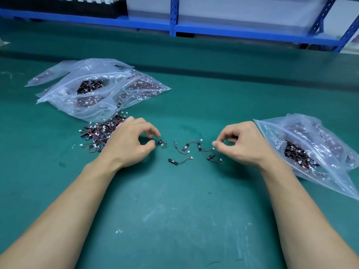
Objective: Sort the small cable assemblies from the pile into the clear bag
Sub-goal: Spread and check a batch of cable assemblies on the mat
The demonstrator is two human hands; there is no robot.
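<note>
Clear bag [272, 131] at right holds small cable assemblies [297, 155].

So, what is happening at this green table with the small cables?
A person sorts small cable assemblies. The left hand sits by the pile, thumb touching one assembly; a grip is unclear. The right hand pinches another assembly's white connector. Loose assemblies lie between the hands; the clear bag on the right already holds many.

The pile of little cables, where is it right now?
In the head view, the pile lies left of centre on the green table, partly hidden by the left hand, at the near edge of the stacked clear bags.
</note>
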